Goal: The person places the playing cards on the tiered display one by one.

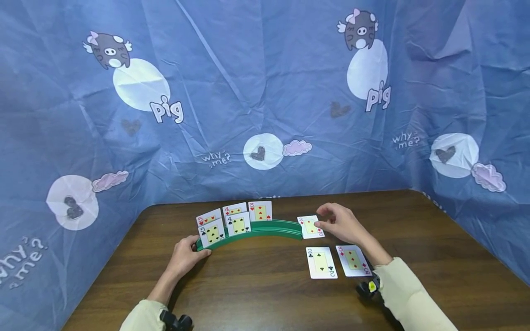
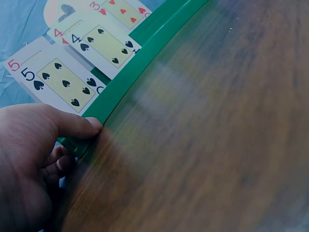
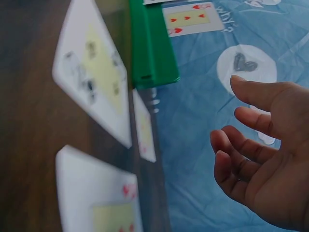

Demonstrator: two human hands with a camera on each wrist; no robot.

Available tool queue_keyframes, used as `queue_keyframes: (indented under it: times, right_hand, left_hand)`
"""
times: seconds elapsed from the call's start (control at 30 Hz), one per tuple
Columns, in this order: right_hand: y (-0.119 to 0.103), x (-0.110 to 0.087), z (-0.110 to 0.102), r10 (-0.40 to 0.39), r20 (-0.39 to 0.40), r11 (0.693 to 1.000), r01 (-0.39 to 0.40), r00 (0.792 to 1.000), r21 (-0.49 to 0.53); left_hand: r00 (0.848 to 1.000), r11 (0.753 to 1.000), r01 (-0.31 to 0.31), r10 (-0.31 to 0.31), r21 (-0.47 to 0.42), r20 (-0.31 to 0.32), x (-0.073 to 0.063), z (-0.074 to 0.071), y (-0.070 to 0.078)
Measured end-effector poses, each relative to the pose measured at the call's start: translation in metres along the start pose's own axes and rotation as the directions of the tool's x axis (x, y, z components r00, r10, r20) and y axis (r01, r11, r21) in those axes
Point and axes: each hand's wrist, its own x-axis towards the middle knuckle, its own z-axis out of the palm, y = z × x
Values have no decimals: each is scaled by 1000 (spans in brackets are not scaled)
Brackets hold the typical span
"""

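Note:
My left hand grips the left end of a curved green card holder, thumb on the near side and fingers behind. In its rear row stand a five of hearts, a red four and a three of hearts. A five of spades and a four of spades stand in front of the five and four. My right hand hovers with fingers loosely bent and nothing between them. In the head view it overlaps a red two, which lies beside the holder's right end.
Nearer me on the brown wooden table lie a two of clubs and a three of diamonds, face up, below my right hand. A blue printed cloth hangs behind the table and along its sides.

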Motion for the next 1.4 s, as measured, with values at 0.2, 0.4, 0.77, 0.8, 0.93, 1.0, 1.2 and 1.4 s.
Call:
queue_keyframes:
  times: [0.2, 0.4, 0.77, 0.8, 0.93, 1.0, 1.2, 1.4]
  right_hand:
    - [16, -14, 1, 28, 16, 999, -28, 999, -33]
    - [28, -24, 0, 34, 29, 999, -33, 999, -34]
    - [44, -42, -8, 59, 56, 996, -55, 997, -73]
    - [46, -44, -9, 69, 66, 995, -64, 995, -77]
    - [52, -52, -9, 94, 102, 993, -86, 990, -83]
    - [53, -55, -9, 98, 106, 992, -88, 990, -91]
    - [54, -66, -10, 132, 107, 984, -118, 985, -132]
    - [47, -76, -13, 206, 110, 968, -186, 972, -171]
  left_hand:
    - [1000, 1000, 10, -10, -3, 16, 2, 2, 2]
    - [1000, 1000, 24, -24, 11, 19, 2, 1, 3]
    - [999, 999, 36, -37, 20, 30, 1, 1, 3]
    - [999, 999, 37, -37, 20, 30, 2, 1, 3]
    - [999, 999, 34, -34, 23, 24, 1, 2, 2]
    - [999, 999, 33, -33, 26, 23, 1, 2, 2]
    - [1000, 999, 21, -21, 30, 15, 1, 2, 2]
    - [1000, 1000, 19, -19, 24, 10, 0, 3, 1]
